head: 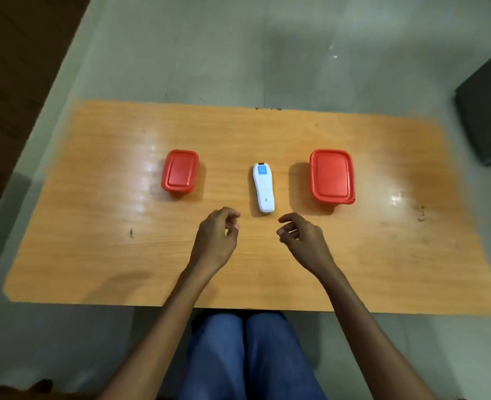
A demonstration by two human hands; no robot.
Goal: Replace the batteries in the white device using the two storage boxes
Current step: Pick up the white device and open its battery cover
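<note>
A white device [263, 187] with a small blue screen at its far end lies flat in the middle of the wooden table [94, 226]. To its left stands a small box with a red lid [180, 174], closed. A larger red-lidded box [332, 176], also closed, stands to the device's right. My left hand [218, 235] hovers just near-left of the device, fingers loosely curled and apart, holding nothing. On the near-right side, my right hand [302, 235] is in the same pose, also empty. Neither hand touches the device.
The table's near edge runs above my blue-trousered knees [247, 356]. A dark cabinet [490, 111] stands on the grey floor at the far right. Small dark marks dot the tabletop at left and right.
</note>
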